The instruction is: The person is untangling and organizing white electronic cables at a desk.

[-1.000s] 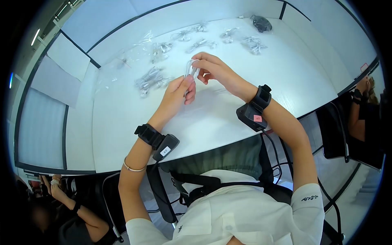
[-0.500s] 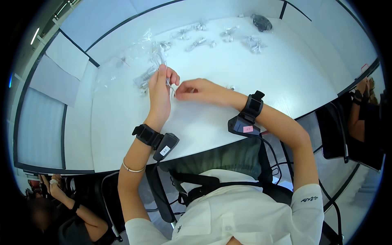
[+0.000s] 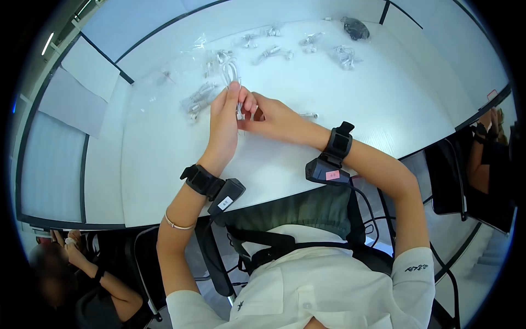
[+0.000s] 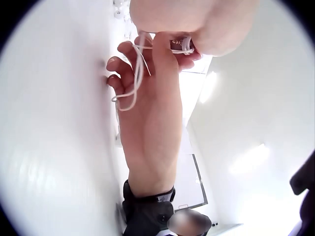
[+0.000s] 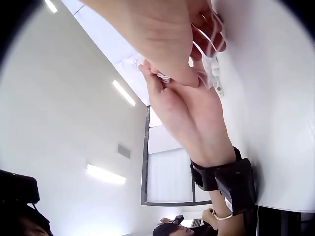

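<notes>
My left hand (image 3: 223,109) grips a coiled white cable (image 3: 230,70), its loops standing up above the thumb. Close against it, my right hand (image 3: 269,116) has its thumb and fingers around the lower part of the cable, where a white end piece (image 3: 240,115) shows between the hands. In the left wrist view a thin white strand (image 4: 138,78) hangs in a loop in front of the right palm. The right wrist view has white strands (image 5: 210,42) running across the right fingers; the fingertips' hold on them is partly hidden.
Bagged white cables (image 3: 198,98) lie left of the hands, with more bundles (image 3: 271,53) farther back. Clear plastic (image 3: 200,41) lies at the back left, a dark bundle (image 3: 355,28) at the back right. A small white piece (image 3: 309,115) sits beside the right wrist. Low partitions (image 3: 104,104) edge the table.
The right hand came down from the top of the coil, and a strand stretched between the hands. Now the hands are together, the right at the coil's lower end, the loops upright in the left.
</notes>
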Motion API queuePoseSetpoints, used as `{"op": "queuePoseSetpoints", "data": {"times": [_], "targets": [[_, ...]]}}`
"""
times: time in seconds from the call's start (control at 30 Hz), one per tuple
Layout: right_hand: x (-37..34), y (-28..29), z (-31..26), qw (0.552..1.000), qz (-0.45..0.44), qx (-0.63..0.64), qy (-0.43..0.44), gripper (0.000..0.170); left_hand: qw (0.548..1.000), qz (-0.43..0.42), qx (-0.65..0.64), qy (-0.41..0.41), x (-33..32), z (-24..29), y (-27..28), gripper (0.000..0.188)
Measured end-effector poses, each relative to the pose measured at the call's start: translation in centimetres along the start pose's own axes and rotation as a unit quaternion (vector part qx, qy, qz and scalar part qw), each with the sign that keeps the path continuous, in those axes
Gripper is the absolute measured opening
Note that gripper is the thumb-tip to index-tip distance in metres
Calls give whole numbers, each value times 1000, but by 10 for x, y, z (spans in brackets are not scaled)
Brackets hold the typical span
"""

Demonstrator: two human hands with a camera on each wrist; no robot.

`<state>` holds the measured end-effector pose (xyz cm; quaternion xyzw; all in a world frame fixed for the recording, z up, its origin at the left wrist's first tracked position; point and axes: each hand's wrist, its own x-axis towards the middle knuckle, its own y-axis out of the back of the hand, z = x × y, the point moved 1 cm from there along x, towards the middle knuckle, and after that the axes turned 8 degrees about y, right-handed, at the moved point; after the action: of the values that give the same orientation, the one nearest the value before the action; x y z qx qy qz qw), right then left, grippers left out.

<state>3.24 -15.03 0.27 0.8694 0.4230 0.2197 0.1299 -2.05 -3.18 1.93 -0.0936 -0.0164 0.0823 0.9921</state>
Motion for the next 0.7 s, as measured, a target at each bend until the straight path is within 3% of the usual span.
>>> {"op": "queuePoseSetpoints", "data": {"times": [0.17,0.27,0.37,0.47,0.57,0.7], "targets": [[1,-2,11,998,35,46,24,32,999,30,-12,10,-2,4,1,35],[4,-2,20,982,-4,179,54,25,997,24,-73,6,1,4,4,34],[5,3,14,971,-44,234,17,16,990,34,-139,3,8,-3,16,32],[4,5,6,972,-40,228,33,15,984,42,-171,15,12,-5,22,30],[5,4,7,960,-30,280,15,18,982,34,-183,27,13,-5,21,30],[0,15,-2,949,-91,286,-98,19,983,25,-178,29,13,-8,25,30]]}}
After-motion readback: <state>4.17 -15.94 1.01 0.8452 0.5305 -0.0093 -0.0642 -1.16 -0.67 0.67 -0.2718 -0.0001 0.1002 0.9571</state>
